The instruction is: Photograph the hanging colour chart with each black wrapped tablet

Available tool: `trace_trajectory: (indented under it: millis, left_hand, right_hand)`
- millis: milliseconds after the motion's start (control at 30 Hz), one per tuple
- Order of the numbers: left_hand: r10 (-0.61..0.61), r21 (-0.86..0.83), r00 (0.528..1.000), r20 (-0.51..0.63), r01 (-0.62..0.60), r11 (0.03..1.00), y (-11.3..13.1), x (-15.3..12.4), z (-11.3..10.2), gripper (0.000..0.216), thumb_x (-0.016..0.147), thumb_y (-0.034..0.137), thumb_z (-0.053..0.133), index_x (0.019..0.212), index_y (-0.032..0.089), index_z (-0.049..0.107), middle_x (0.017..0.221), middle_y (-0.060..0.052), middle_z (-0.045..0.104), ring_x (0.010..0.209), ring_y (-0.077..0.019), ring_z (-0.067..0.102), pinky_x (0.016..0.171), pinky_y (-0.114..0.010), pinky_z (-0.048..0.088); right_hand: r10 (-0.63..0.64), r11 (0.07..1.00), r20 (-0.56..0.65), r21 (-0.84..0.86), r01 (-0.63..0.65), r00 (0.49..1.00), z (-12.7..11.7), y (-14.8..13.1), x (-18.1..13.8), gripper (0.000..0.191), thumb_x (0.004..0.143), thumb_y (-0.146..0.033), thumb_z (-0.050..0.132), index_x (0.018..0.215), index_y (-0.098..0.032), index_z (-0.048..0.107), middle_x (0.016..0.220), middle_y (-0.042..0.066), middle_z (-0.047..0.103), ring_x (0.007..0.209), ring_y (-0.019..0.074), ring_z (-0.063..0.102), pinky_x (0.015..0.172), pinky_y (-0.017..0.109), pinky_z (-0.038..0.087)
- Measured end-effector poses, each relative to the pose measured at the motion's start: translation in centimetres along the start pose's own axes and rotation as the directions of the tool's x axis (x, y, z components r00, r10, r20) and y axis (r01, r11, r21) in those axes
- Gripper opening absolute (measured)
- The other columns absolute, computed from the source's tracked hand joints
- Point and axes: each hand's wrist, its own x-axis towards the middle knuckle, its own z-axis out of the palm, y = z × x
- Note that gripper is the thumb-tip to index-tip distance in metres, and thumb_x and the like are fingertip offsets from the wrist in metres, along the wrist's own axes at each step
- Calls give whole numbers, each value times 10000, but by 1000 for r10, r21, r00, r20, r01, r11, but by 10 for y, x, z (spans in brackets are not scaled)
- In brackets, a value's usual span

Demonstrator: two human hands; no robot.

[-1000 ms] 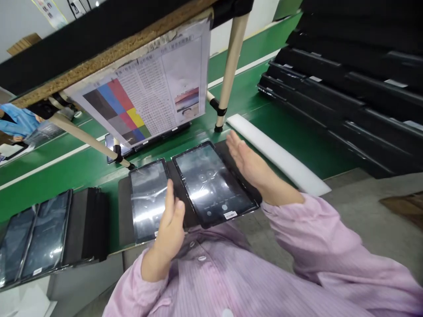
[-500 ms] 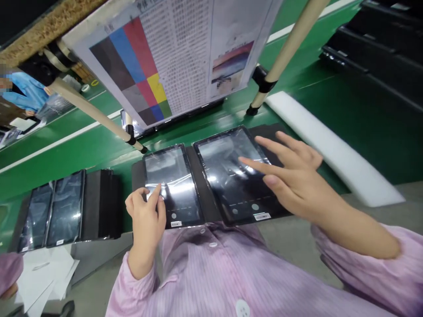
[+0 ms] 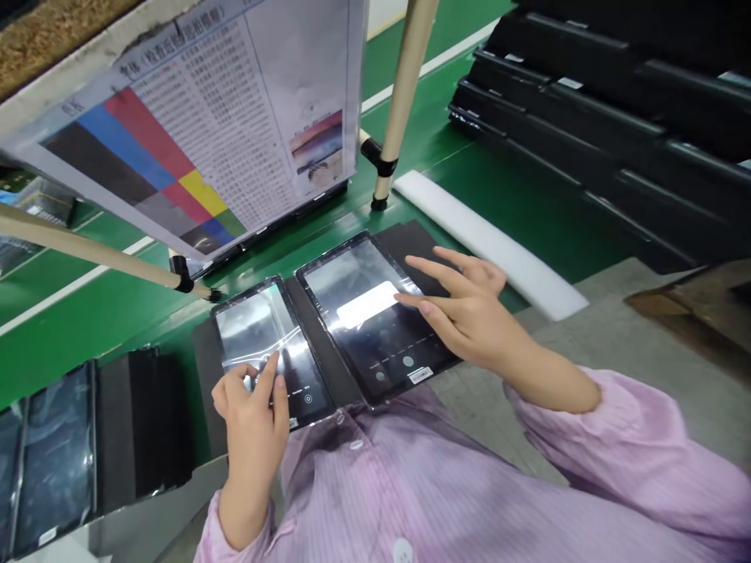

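Two tablets lie side by side in front of me, face up on dark backing. My left hand (image 3: 253,407) is over the lower part of the left tablet (image 3: 246,320), its index finger pointing onto the screen and the other fingers curled loosely. The right tablet (image 3: 346,270) shows a white pop-up box in mid-screen. At the right end of that box is the index fingertip of my right hand (image 3: 469,309), whose other fingers are spread. Neither hand grips anything. White labels sit at the lower edges of both tablets.
A sheet with colour blocks and text (image 3: 223,133) hangs on a frame with beige poles (image 3: 404,86). A white foam strip (image 3: 486,242) lies right of the tablets. Stacked black devices (image 3: 587,117) stand at the back right, and more wrapped tablets (image 3: 55,461) lie at the left.
The white pop-up box has appeared on the right tablet, and my right index finger is now at it. The view has shifted to the right. Both hands remain over the tablets.
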Motion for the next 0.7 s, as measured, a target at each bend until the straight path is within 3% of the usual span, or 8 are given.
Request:
trace_trajectory:
  millis: [267, 400, 567, 633, 700]
  left_hand:
    - [-40, 9, 997, 70, 39, 999, 12, 8, 0, 346, 947, 186, 511, 1225, 225, 714, 1070, -135, 463, 1026, -289, 411, 918, -496, 397]
    - [-44, 54, 992, 116, 38, 998, 12, 11, 4, 357, 952, 216, 507, 1254, 240, 695, 1084, -136, 479, 1019, -293, 426, 887, -490, 408]
    - [-89, 10, 996, 23, 89, 996, -18, 18, -8, 365, 954, 282, 509, 1273, 244, 682, 1051, -127, 509, 1015, -291, 465, 916, -516, 419]
    - [-173, -109, 985, -3, 171, 979, -37, 35, -16, 367, 950, 310, 510, 1256, 216, 689, 1061, -127, 527, 1042, -285, 493, 971, -514, 421]
    - [-267, -329, 960, 86, 281, 902, -54, 64, -15, 343, 933, 304, 532, 1215, 212, 704, 1122, -118, 566, 1113, -271, 523, 1047, -478, 408]
  right_hand:
    - [-8, 975, -137, 220, 38, 991, 5, 5, 6, 438, 1026, -286, 353, 1023, -189, 780, 1414, 107, 522, 1306, 317, 491, 1048, 567, 408]
    - [0, 977, -147, 211, 31, 989, 1, 4, 17, 446, 1024, -321, 347, 1010, -211, 779, 1389, 95, 544, 1276, 324, 514, 1029, 595, 407]
    - [-5, 978, -113, 206, 28, 994, -4, 8, 33, 465, 1027, -396, 323, 1039, -267, 770, 1372, 77, 558, 1244, 319, 544, 993, 615, 417]
    - [-4, 970, -43, 244, 14, 999, -5, 12, 45, 474, 1021, -452, 316, 1077, -299, 761, 1385, 61, 548, 1247, 310, 543, 1007, 614, 418]
    - [-24, 945, 70, 328, 0, 997, -5, 14, 64, 475, 1009, -494, 326, 1117, -310, 750, 1403, 48, 530, 1263, 288, 534, 1052, 587, 417]
